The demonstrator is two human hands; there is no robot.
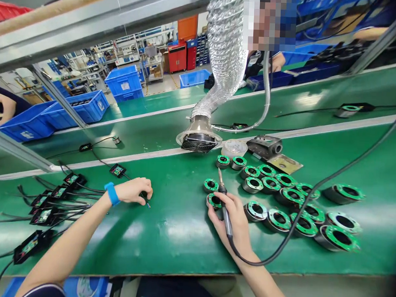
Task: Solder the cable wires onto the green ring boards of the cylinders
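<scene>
First inspector: State of the left hand?

Second inspector: The left hand (136,191), with a blue band (112,194) at the wrist, is over the tabletop (172,234), left of its middle. Its fingers are drawn together on a black cable (145,194), whose bare ends poke out below them.

First inspector: And the right?

Second inspector: The right hand (234,214) is farther toward the right edge. Its fingers are clamped on a soldering iron (227,216), its tip angled toward the far edge. Thumb and forefinger also flank a ring with a green board (210,198); firm contact cannot be confirmed.

First inspector: Surrounding items?

Second inspector: One similar ring (210,185) is just beyond that one. Many more stand grouped toward the right edge. Near the far edge are a roll of tape (234,148) and a metal stand (264,146), with a fan (200,143) on a silver duct (225,58) above.

First inspector: Left side?

Second inspector: Open black boxes (44,215) with circuit boards and cables lie toward the left edge, one of them near the near left corner.
</scene>
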